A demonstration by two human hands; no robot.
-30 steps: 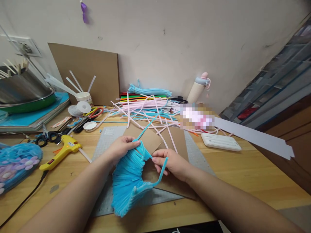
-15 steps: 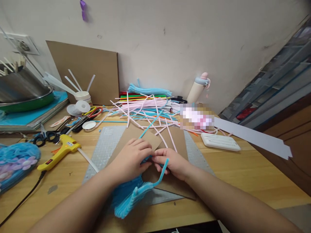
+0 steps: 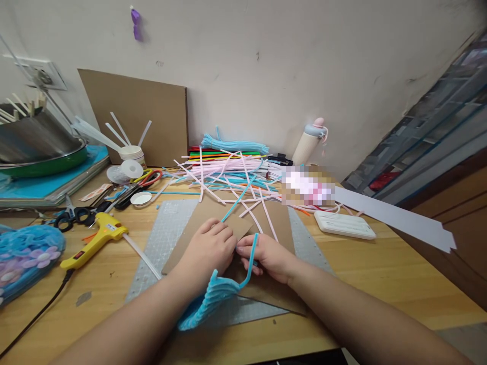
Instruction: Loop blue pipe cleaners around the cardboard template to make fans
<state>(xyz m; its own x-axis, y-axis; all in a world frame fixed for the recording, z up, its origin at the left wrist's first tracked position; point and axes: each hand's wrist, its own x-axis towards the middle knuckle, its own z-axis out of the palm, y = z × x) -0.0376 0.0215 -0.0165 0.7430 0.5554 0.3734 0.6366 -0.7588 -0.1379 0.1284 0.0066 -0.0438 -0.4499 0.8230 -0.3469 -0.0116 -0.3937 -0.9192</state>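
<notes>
Low at the middle of the wooden table (image 3: 357, 284), before the person, a bright blue chenille-stem piece (image 3: 213, 299) lies partly under the left hand (image 3: 213, 246), its visible edge ridged in close fuzzy rows and one loose stem (image 3: 251, 258) bending upward in front of the right hand (image 3: 268, 256). The left fingers curl downward, and I cannot tell what their hidden tips clasp; the right thumb and fingers are pinched narrowly on a short blue stem end (image 3: 255, 263), right beside the left fingertips. Beneath spreads a cardboard sheet (image 3: 277, 294) over a grey cutting mat (image 3: 152, 243), whose near edge stops short of the table's front. Bare wood to the right gives the right forearm room. Beyond the hands, pink and blue stems from a heaped pile (image 3: 228, 165) stray across the cardboard, crowding the far side. Leftward, a yellow glue gun (image 3: 95, 241) points its clear glue stick (image 3: 142, 256) toward the left forearm, with black-handled scissors (image 3: 74, 215) behind; a white box (image 3: 344, 224) sits at right.
</notes>
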